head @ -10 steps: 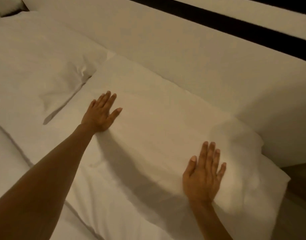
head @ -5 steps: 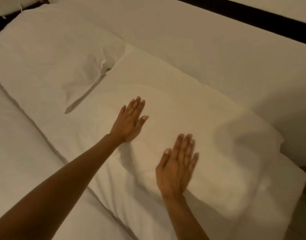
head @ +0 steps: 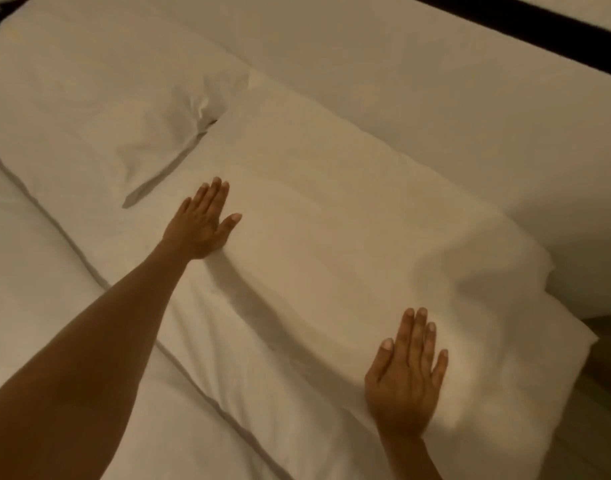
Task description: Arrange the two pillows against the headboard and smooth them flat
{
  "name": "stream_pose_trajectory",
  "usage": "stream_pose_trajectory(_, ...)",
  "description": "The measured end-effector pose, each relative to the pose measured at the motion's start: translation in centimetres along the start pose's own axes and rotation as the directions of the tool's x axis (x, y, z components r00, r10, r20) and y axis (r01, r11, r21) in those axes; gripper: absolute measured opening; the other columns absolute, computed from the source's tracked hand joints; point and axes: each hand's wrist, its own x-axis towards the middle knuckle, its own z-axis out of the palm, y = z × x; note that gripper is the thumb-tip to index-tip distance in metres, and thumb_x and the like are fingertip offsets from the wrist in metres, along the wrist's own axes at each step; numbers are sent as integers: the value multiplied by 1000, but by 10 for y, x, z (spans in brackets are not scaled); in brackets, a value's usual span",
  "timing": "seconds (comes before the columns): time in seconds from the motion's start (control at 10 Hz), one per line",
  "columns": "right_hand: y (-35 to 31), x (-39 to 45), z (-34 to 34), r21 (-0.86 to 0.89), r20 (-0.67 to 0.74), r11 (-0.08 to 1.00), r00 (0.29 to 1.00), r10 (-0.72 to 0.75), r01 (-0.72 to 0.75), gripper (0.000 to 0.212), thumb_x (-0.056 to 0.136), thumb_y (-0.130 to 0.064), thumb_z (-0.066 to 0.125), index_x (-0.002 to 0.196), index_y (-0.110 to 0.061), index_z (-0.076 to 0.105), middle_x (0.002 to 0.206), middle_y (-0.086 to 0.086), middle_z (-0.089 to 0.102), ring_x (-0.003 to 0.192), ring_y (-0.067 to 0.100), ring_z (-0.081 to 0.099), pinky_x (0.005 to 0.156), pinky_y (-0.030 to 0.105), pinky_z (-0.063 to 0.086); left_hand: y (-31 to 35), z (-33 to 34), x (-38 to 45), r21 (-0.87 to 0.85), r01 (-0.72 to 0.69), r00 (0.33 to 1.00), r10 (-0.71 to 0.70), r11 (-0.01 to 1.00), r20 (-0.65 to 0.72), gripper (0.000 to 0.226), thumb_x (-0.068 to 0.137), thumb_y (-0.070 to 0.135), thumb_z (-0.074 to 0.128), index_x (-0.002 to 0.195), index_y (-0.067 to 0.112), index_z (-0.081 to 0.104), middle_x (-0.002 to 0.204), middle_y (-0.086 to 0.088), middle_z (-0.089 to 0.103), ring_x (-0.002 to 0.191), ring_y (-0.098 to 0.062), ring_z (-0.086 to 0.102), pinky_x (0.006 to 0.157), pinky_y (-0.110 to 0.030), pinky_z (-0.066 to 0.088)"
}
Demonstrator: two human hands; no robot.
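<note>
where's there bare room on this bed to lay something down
Free: the flat sheet on the near side of both pillows, left of the forearm. Taken: the near pillow under the left hand and right hand; the far pillow butts against it.

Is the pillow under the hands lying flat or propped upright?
Lying flat. The near pillow rests lengthwise beside the headboard, with the left hand and right hand spread palm-down on top.

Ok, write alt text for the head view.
Two bare hands press flat, fingers extended, on a white pillow lying against a pale headboard: the left hand near its far end, the right hand near its near end. A second, creased white pillow lies beyond it.
</note>
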Motion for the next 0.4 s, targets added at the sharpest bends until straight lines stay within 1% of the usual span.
stream_pose_trajectory(0.1,16,-1,-16,-39,67,995,994,91,-88,56,98,-28,25,150,-8,31,157,8,30,143,23,35,115,46,24,-28,-34,-3,95,27,1000,-27,995,-1,94,86,71,-2,154,6,7,162,-15,6,150,-31,12,120,-50,18)
stream_pose_trajectory(0.2,17,1,-43,-26,161,977,963,214,-213,65,96,-36,12,149,-4,30,157,13,29,146,27,28,116,49,21,-26,-69,-14,132,87,991,-100,987,89,76,97,56,17,155,12,-1,163,-8,-7,152,-22,-2,122,-44,9)
stream_pose_trajectory(0.3,4,7,-76,-2,204,981,961,189,-193,73,92,-43,5,150,-4,27,158,13,25,148,26,21,118,46,18,-4,-96,-33,104,61,994,-70,993,85,74,98,54,21,155,12,2,163,-6,-5,152,-21,-2,121,-43,8)
stream_pose_trajectory(0.4,-15,18,-128,13,222,997,972,77,-81,66,96,-42,13,151,-8,25,160,11,18,150,24,15,120,42,16,31,-121,-54,55,58,995,-62,997,82,75,97,56,22,155,12,4,164,-6,-3,152,-20,0,122,-42,7)
